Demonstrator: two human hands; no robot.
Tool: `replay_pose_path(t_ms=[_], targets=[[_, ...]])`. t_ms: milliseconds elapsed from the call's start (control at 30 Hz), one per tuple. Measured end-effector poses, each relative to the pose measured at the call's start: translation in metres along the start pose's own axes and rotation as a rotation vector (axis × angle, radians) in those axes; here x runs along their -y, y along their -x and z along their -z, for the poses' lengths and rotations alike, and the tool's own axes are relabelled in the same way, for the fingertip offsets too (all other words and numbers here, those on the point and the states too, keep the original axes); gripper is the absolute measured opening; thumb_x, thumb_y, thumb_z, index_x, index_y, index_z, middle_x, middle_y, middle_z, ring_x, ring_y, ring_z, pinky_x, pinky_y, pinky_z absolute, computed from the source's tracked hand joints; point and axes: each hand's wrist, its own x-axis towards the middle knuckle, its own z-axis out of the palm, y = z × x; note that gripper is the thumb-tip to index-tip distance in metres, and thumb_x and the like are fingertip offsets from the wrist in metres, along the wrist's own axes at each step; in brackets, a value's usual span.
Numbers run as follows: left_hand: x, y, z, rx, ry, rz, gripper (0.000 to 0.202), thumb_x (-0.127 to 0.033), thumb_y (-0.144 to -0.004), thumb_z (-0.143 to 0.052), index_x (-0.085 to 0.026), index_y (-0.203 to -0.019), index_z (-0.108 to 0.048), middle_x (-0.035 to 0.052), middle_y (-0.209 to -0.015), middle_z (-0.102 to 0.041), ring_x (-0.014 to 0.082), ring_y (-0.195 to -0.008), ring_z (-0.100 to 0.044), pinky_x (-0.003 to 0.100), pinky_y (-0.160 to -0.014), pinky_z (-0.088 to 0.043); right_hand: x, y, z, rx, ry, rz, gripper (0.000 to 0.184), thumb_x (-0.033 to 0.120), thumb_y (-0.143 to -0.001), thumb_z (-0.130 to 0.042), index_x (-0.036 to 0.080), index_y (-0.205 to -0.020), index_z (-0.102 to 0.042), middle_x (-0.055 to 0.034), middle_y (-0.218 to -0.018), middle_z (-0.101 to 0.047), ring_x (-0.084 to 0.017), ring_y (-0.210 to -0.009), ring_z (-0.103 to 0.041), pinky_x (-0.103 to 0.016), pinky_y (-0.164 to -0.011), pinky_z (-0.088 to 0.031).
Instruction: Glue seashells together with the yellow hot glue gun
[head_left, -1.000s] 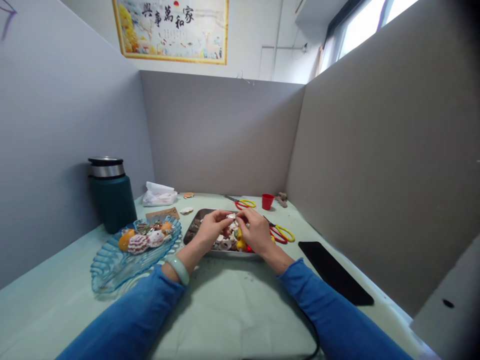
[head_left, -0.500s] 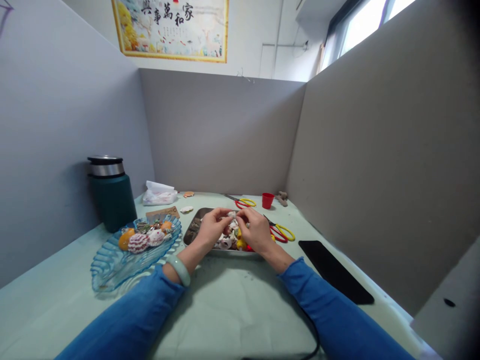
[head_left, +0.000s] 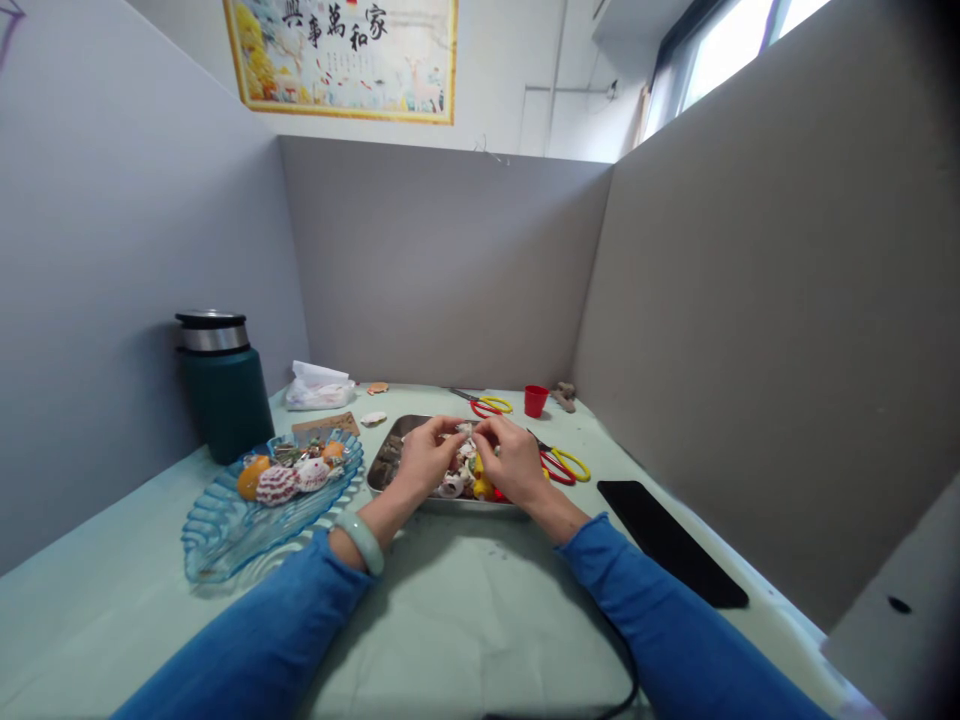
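Note:
Both my hands are close together over a metal tray point(head_left: 450, 508) filled with small mixed pieces, among them shells and yellow and red bits. My left hand point(head_left: 426, 452) comes in from the left with a pale green bangle point(head_left: 361, 541) on the wrist; its thumb and fingers are pinched. Opposite it, my right hand point(head_left: 511, 458) is pinched too. A small whitish piece point(head_left: 466, 428) shows between the fingertips, too small to name. Below the hands in the tray lie a white ring-like piece point(head_left: 451, 486) and a yellow piece point(head_left: 481, 482).
At left, a blue glass dish point(head_left: 232, 535) holds shells, beside a dark green bottle point(head_left: 225, 400). Behind are a tissue pack point(head_left: 319, 388), scissors point(head_left: 489, 405) and a red cup point(head_left: 535, 401). More scissors point(head_left: 566, 464) and a black phone-like slab point(head_left: 671, 540) lie right. Grey partitions point(head_left: 442, 265) surround the table.
The hands stay almost in the same place over the tray. My left forearm and bangle have shifted very slightly to the right. Nothing else has visibly moved.

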Motion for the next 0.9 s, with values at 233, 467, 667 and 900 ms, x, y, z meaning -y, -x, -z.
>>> replay_pose_path(t_ms=[233, 467, 667, 900], targets=[[-0.0035, 0.0006, 0.0013, 0.009, -0.019, 0.003, 0.033, -0.033, -0.073, -0.060, -0.014, -0.099, -0.065, 0.0019, -0.066, -0.065, 0.0094, -0.044, -0.052, 0.020, -0.044, -0.041, 0.0014, 0.0001, 0.0008, 0.007, 0.016, 0.001, 0.009, 0.019, -0.082, -0.050, 0.018, -0.075, -0.055, -0.0028, -0.074, -0.061, -0.015, -0.071, -0.055, -0.025, -0.068, -0.039], [-0.0016, -0.0033, 0.0004, 0.078, 0.155, 0.121, 0.038, -0.030, -0.069, -0.065, -0.008, -0.100, -0.064, -0.0017, -0.052, -0.056, 0.0092, -0.041, -0.047, 0.020, -0.040, -0.037, 0.0007, 0.0000, 0.0012, 0.023, 0.037, 0.011, 0.008, 0.019, -0.082, -0.050, 0.018, -0.076, -0.055, -0.0029, -0.076, -0.061, -0.016, -0.071, -0.055, -0.025, -0.068, -0.039], [-0.0005, -0.0030, 0.0009, 0.102, 0.176, 0.124, 0.040, -0.031, -0.068, -0.066, -0.008, -0.101, -0.064, -0.0017, -0.050, -0.055, 0.0089, -0.041, -0.047, 0.019, -0.040, -0.036, -0.0005, 0.0001, 0.0008, 0.028, 0.074, 0.023, 0.007, 0.018, -0.083, -0.050, 0.019, -0.077, -0.054, -0.0030, -0.077, -0.061, -0.016, -0.072, -0.055, -0.026, -0.068, -0.038], [0.0007, -0.0035, 0.0005, 0.086, 0.188, 0.126, 0.039, -0.037, -0.070, -0.066, -0.009, -0.096, -0.065, -0.0014, -0.049, -0.055, 0.0094, -0.041, -0.048, 0.020, -0.042, -0.037, -0.0003, 0.0021, 0.0012, 0.038, 0.138, 0.088, 0.008, 0.017, -0.083, -0.049, 0.018, -0.077, -0.055, -0.0046, -0.078, -0.062, -0.017, -0.073, -0.055, -0.027, -0.069, -0.038]])
